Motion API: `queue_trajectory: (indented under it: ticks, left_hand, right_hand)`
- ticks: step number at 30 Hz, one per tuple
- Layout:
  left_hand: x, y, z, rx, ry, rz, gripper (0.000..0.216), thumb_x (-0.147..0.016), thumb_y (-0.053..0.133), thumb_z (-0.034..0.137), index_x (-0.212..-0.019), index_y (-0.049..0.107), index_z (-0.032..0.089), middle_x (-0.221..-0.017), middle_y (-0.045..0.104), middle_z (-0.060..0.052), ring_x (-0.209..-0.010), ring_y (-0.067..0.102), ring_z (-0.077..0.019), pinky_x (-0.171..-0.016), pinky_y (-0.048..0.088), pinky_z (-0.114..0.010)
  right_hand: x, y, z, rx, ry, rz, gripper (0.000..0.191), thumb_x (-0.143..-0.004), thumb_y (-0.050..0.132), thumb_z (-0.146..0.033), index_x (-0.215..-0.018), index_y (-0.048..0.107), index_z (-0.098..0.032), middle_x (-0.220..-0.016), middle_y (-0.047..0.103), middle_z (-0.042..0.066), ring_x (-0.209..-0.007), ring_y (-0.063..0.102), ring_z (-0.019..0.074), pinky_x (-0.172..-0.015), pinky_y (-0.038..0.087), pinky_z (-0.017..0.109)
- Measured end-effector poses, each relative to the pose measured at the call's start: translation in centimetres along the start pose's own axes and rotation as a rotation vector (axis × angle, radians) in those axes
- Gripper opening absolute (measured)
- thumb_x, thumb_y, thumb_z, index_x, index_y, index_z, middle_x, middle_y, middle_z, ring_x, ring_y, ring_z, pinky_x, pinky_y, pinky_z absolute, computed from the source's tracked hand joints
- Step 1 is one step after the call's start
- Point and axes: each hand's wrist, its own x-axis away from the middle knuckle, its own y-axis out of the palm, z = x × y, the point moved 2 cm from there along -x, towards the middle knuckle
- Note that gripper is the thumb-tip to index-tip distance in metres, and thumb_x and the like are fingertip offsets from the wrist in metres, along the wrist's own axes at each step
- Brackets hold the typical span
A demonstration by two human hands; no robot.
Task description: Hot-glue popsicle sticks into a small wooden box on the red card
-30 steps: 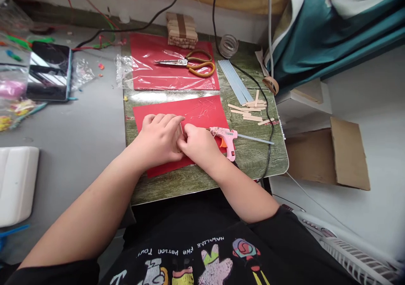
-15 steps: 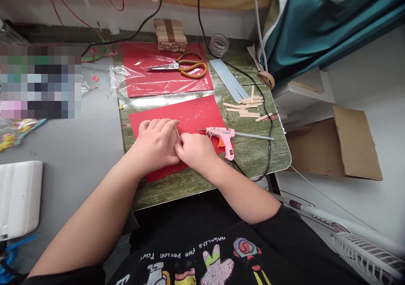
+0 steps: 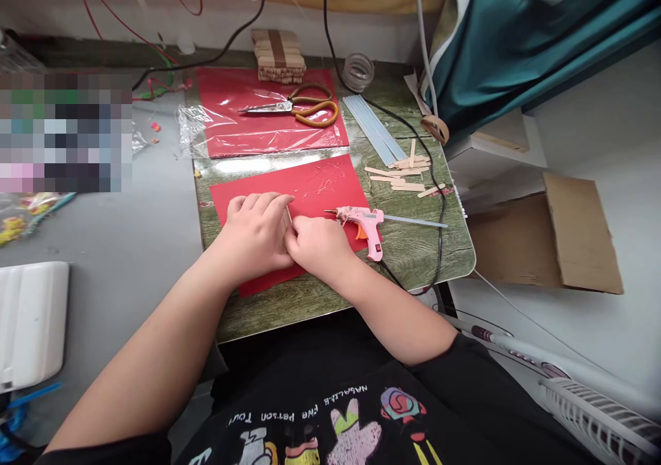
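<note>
My left hand [image 3: 258, 234] curls over a small piece made of pale wooden craft sticks [image 3: 286, 221], with most of it hidden under the fingers and palm. Against its right side presses my right hand [image 3: 321, 244], fingers closed on the same piece. Both hands rest above a red sheet [image 3: 325, 182] that carries thin strings of dried glue near its top. Just right of my right hand lies a pink hot glue gun [image 3: 369, 229] with an orange trigger and a glue stick out of its back.
Scissors [image 3: 310, 107] lie on a plastic-wrapped red pack [image 3: 232, 127]. Behind stands a bundle of craft sticks [image 3: 279, 55]. To the right are glue sticks [image 3: 374, 131], loose craft sticks [image 3: 407, 172], a roll of clear tape [image 3: 358, 72] and a black cable [image 3: 431, 169].
</note>
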Motion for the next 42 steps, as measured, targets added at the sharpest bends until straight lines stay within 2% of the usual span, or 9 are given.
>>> queue_trajectory:
  ticks: [7,13,19,25,29,36,39,42]
  left_hand:
    - [-0.1,-0.1,0.2,-0.013,-0.007,-0.016,0.077,-0.077,0.071,0.041,-0.149,0.048,0.021,-0.145,0.062,-0.017,-0.125,0.058,-0.0397,-0.110,0.031,-0.055]
    - [-0.1,-0.1,0.3,-0.014,-0.007,-0.018,0.077,-0.078,0.070,0.040,-0.149,0.047,0.022,-0.145,0.062,-0.017,-0.125,0.058,-0.0398,-0.110,0.031,-0.055]
    - [-0.1,0.0,0.1,-0.009,0.005,-0.031,0.080,-0.076,0.070,0.039,-0.151,0.045,0.023,-0.147,0.060,-0.017,-0.129,0.056,-0.0406,-0.112,0.029,-0.056]
    - [0.0,0.0,-0.1,-0.017,0.013,-0.034,0.079,-0.078,0.069,0.041,-0.151,0.045,0.023,-0.147,0.060,-0.017,-0.130,0.056,-0.0398,-0.112,0.029,-0.055]
    - [0.1,0.2,0.0,-0.029,-0.005,-0.023,0.074,-0.081,0.067,0.042,-0.149,0.046,0.023,-0.143,0.062,-0.017,-0.130,0.057,-0.0397,-0.113,0.029,-0.054]
    - [0.0,0.1,0.1,-0.018,-0.018,-0.032,0.078,-0.079,0.071,0.043,-0.150,0.047,0.023,-0.141,0.063,-0.018,-0.130,0.056,-0.0420,-0.114,0.029,-0.056]
    - [0.1,0.0,0.1,-0.019,-0.016,-0.034,0.078,-0.079,0.070,0.042,-0.151,0.047,0.022,-0.142,0.062,-0.018,-0.130,0.056,-0.0415,-0.114,0.028,-0.056]
    - [0.1,0.1,0.1,-0.022,-0.017,-0.039,0.079,-0.077,0.069,0.038,-0.151,0.046,0.023,-0.146,0.061,-0.018,-0.131,0.056,-0.0417,-0.114,0.028,-0.056]
  right_hand:
    - [0.1,0.9,0.3,0.092,-0.063,-0.007,0.039,-0.111,0.039,-0.033,-0.103,0.073,-0.016,-0.086,0.078,0.011,-0.075,0.073,0.0269,-0.062,0.040,0.034]
    - [0.2,1.5,0.6,0.093,-0.112,0.002,0.034,-0.109,0.043,-0.030,-0.108,0.074,-0.017,-0.089,0.077,0.013,-0.078,0.072,0.0293,-0.064,0.041,0.035]
    - [0.5,0.2,0.1,0.014,-0.033,-0.013,0.046,-0.112,0.039,-0.043,-0.098,0.073,-0.015,-0.083,0.077,0.012,-0.071,0.070,0.0252,-0.062,0.037,0.034]
    - [1.5,-0.6,0.2,-0.062,-0.055,-0.045,0.033,-0.106,0.048,-0.036,-0.089,0.069,-0.017,-0.079,0.075,0.006,-0.066,0.064,0.0208,-0.057,0.027,0.035]
    - [2.6,-0.8,1.2,-0.126,-0.107,-0.035,0.026,-0.105,0.047,-0.029,-0.089,0.065,-0.019,-0.080,0.073,0.003,-0.069,0.063,0.0191,-0.062,0.029,0.034]
    - [3.6,-0.7,2.8,-0.324,-0.126,-0.036,0.021,-0.106,0.046,-0.021,-0.101,0.066,-0.020,-0.093,0.074,0.003,-0.084,0.066,0.0180,-0.072,0.038,0.029]
    - [3.3,-0.8,2.9,-0.416,-0.111,-0.024,0.020,-0.107,0.047,-0.025,-0.100,0.066,-0.020,-0.091,0.074,0.002,-0.082,0.065,0.0167,-0.071,0.038,0.028]
    - [2.9,-0.9,2.6,-0.423,-0.093,-0.053,0.018,-0.104,0.056,-0.034,-0.094,0.064,-0.021,-0.084,0.073,0.000,-0.076,0.063,0.0162,-0.067,0.036,0.028]
